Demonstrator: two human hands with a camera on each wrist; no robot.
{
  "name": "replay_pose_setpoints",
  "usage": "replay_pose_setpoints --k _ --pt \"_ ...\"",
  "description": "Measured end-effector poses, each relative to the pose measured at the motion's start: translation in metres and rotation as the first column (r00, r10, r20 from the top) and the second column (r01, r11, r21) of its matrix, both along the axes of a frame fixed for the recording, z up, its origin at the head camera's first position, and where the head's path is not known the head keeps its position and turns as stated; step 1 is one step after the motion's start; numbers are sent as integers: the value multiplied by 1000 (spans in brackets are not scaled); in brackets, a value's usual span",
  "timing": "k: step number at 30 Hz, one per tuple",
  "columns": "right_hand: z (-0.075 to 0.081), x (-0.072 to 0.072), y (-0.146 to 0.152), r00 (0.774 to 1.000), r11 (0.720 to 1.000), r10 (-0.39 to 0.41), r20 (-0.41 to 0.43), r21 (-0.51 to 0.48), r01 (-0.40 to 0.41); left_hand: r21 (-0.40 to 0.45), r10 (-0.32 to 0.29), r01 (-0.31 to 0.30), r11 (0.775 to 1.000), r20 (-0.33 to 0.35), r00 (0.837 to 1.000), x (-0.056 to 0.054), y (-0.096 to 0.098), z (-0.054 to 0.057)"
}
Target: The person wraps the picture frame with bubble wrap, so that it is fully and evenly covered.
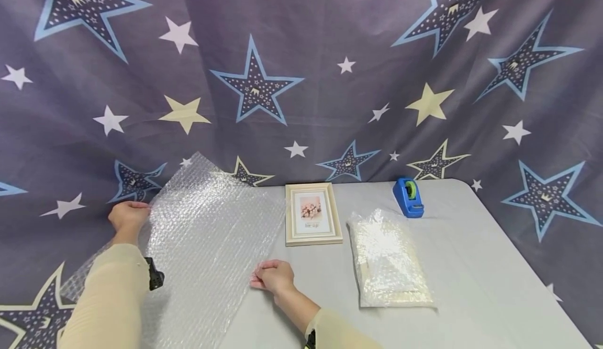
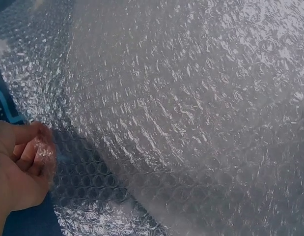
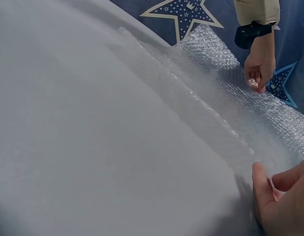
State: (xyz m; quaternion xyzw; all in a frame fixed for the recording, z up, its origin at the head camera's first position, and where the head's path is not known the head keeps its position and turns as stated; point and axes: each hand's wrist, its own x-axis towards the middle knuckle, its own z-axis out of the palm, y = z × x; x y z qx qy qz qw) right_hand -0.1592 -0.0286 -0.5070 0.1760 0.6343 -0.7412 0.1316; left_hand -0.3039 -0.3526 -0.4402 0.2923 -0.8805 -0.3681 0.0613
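Note:
A large clear sheet of bubble wrap (image 1: 207, 244) spreads over the left part of the table, its far corner leaning up against the curtain. At its left edge my left hand (image 1: 128, 215) pinches the sheet between thumb and fingers; the left wrist view shows the film between those fingertips (image 2: 41, 142). On the opposite edge my right hand (image 1: 274, 276) pinches the wrap too, low over the table. The right wrist view has this edge of the bubble wrap (image 3: 201, 105) running up from the thumb and fingers, with my left hand (image 3: 260, 69) beyond.
A cream picture frame (image 1: 289, 223) with a flower print lies right of the sheet. Farther right is a flat bubble-wrapped package (image 1: 391, 265). Behind it stands a blue tape dispenser (image 1: 409, 197) with green tape. A starry curtain (image 1: 301, 92) hangs along the table (image 1: 485, 265).

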Motion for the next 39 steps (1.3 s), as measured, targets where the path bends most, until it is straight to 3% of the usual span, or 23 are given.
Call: replay_pose_setpoints --k 6,12,18,23,27,31,34,37,39 --pt "8 2 1 1000 1000 -11 -12 5 11 1 -22 22 1000 -15 1000 5 -6 -6" --pt "14 0 16 1000 999 9 1 49 -9 -79 -85 77 994 -102 991 8 2 -8" --pt "17 -6 42 999 993 33 -8 117 -32 -96 -153 140 986 -153 976 15 43 -14" --pt "19 -16 68 999 979 15 -29 202 -9 -27 -236 235 972 -130 963 20 85 -23" --pt "23 -27 91 998 962 2 -55 273 13 24 -318 325 946 -138 938 25 124 -26" --pt "30 -39 116 996 927 -9 -89 372 42 38 -397 407 912 -159 904 32 167 -27" --pt "35 -47 134 994 874 -16 -110 481 67 38 -445 457 888 -170 879 37 199 -28" --pt "38 -53 150 992 815 -27 -126 571 95 55 -483 496 866 -158 861 41 227 -28" --pt "40 -57 158 991 791 -32 -133 602 107 68 -502 514 855 -140 853 43 243 -29"
